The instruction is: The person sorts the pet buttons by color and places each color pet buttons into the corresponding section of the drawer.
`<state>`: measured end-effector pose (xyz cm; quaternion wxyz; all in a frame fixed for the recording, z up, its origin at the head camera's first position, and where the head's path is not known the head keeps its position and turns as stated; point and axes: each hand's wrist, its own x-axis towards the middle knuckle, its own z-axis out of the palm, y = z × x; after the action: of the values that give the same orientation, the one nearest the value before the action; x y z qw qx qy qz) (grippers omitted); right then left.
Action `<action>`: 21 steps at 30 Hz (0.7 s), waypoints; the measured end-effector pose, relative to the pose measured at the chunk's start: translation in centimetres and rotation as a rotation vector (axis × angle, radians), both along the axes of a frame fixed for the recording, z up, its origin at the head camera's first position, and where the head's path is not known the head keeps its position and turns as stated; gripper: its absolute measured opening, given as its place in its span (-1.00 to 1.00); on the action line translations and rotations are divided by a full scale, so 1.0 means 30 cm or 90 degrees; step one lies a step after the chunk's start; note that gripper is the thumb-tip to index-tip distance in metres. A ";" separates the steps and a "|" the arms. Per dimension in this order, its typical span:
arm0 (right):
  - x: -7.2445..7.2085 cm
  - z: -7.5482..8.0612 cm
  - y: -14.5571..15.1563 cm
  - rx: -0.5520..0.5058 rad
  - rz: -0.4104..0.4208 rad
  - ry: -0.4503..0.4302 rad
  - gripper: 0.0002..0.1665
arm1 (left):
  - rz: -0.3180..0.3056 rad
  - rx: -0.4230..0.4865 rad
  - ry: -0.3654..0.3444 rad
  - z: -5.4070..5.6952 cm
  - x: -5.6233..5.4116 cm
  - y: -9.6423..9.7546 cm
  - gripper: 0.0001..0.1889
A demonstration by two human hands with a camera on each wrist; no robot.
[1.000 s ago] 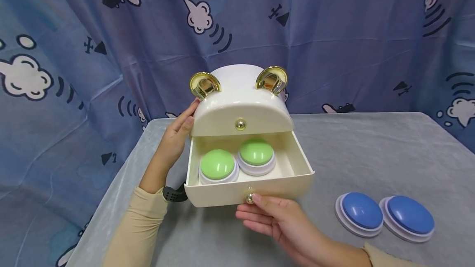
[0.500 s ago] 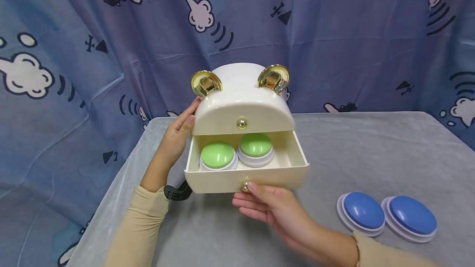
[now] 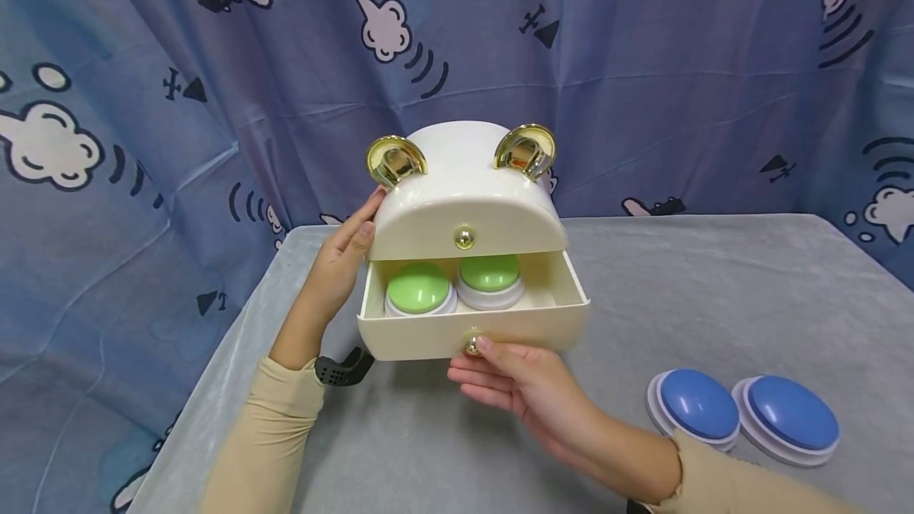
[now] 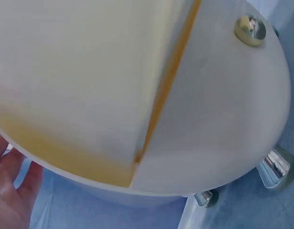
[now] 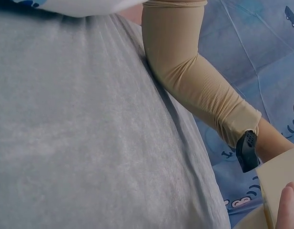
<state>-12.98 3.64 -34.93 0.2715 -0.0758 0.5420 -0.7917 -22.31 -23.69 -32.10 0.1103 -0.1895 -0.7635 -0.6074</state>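
Drawer (image 3: 531,326), head cam: part-out of white box (image 3: 464,181), 2 green btns (image 3: 418,289) inside, both part-hidden; R hand (image 3: 531,387) pinches lower knob (image 3: 471,346), L hand (image 3: 339,258) straight-fingered on box; 2 blue btns (image 3: 791,411), 1 part-covered by sleeve (image 3: 735,481). L-wrist cam: 1 hand (image 4: 12,198), cut off. R-wrist cam: fingertips (image 5: 287,210) only.

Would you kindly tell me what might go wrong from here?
The right grip is on a small lower knob, so it might slip off. The green-topped buttons sit toward the left of the open drawer, with bare space to their right; a jerk could slide them. In the head view, the right sleeve overlaps the left blue-topped button, so moving that arm may nudge it.
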 end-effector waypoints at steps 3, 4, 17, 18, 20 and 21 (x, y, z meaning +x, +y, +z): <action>-0.008 0.004 -0.004 0.007 -0.002 0.002 -0.58 | 0.002 0.001 0.004 0.000 0.000 -0.001 -0.49; -0.011 0.004 -0.006 0.009 -0.004 0.001 -0.57 | 0.002 0.001 0.006 0.000 0.000 -0.001 -0.49; -0.050 -0.005 -0.022 0.013 -0.003 0.031 -0.50 | -0.001 0.000 -0.001 0.000 0.000 -0.003 -0.48; -0.054 -0.005 -0.023 0.014 0.000 0.036 -0.50 | -0.002 0.000 -0.002 -0.001 0.000 -0.004 -0.48; -0.062 -0.007 -0.022 0.019 0.000 0.042 -0.49 | -0.002 0.001 -0.003 0.000 -0.001 -0.001 -0.48; -0.067 -0.007 -0.022 0.020 0.000 0.046 -0.50 | -0.002 0.001 -0.002 0.000 -0.001 0.000 -0.48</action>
<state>-15.00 2.97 -35.15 0.2526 -0.1002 0.5639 -0.7799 -22.33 -23.69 -32.11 0.1083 -0.1894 -0.7629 -0.6086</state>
